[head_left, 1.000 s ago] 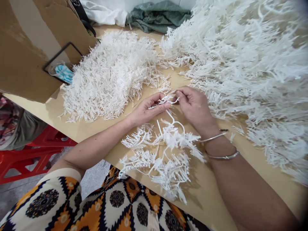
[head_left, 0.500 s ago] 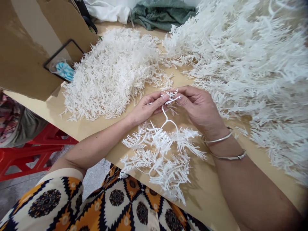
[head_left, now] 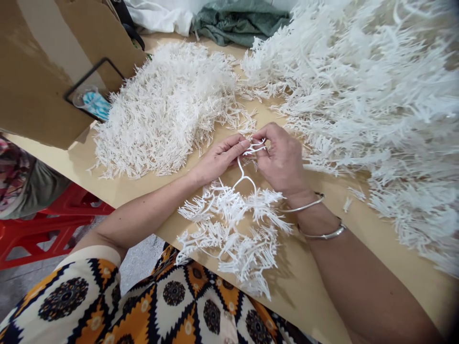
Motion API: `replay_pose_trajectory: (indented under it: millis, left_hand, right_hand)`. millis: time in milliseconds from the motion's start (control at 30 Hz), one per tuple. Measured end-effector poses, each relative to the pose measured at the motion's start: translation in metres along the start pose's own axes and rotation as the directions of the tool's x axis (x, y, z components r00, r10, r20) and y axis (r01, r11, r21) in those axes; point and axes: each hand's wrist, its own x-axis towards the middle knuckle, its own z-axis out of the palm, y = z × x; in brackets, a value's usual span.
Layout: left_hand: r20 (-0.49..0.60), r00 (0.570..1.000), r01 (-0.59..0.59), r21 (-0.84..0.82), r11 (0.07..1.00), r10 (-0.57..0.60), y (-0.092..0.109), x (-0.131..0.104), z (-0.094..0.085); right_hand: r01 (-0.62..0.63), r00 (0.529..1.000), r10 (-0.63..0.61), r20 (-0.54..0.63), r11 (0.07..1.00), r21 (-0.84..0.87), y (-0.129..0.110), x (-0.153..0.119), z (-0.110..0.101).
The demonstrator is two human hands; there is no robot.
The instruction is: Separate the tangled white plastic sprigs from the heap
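A white plastic branch [head_left: 245, 178] with forked stems and feathery, needle-like tufts hangs from my fingers over the table's near edge. Its bare upper stem is pinched between the thumb and fingers of my left hand [head_left: 227, 155]. Close beside it, my right hand [head_left: 281, 157] is closed at the small bare twigs at the top of the branch, thumb and forefinger together. Whether a separate tuft sits in those right fingertips is too small to make out. The lower tufts [head_left: 233, 234] spread below both hands.
A heap of short white tufts [head_left: 168, 105] lies on the tan table [head_left: 308, 296] beyond my left hand. A larger white pile [head_left: 366, 95] fills the right side. A cardboard box [head_left: 53, 71] stands at left, above red stools [head_left: 46, 229]. Green cloth [head_left: 240, 21] lies at the back.
My right hand has turned and drawn in, its fingers curling more tightly at the twigs. The hanging branch has shifted slightly left. My left hand keeps its pinch.
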Motion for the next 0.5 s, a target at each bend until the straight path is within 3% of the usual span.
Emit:
replay_pose_trajectory:
  millis: [267,433,500]
  left_hand:
    - [0.022,0.997,-0.080,0.136,0.987,0.078,-0.003,0.004,-0.007]
    - [0.159,0.978,-0.179,0.342,0.923,0.131,0.013,-0.005,-0.001]
    - [0.155,0.981,-0.170,0.365,0.916,0.121,0.015,-0.007,0.002]
  right_hand:
    - [-0.072,0.997,0.072,-0.034,0.997,-0.005,-0.010,-0.003,0.012]
    - [-0.158,0.980,0.162,-0.117,0.986,0.044,0.018,0.003,0.003]
    - [-0.187,0.967,0.191,-0.169,0.982,0.040,0.032,0.005,-0.006]
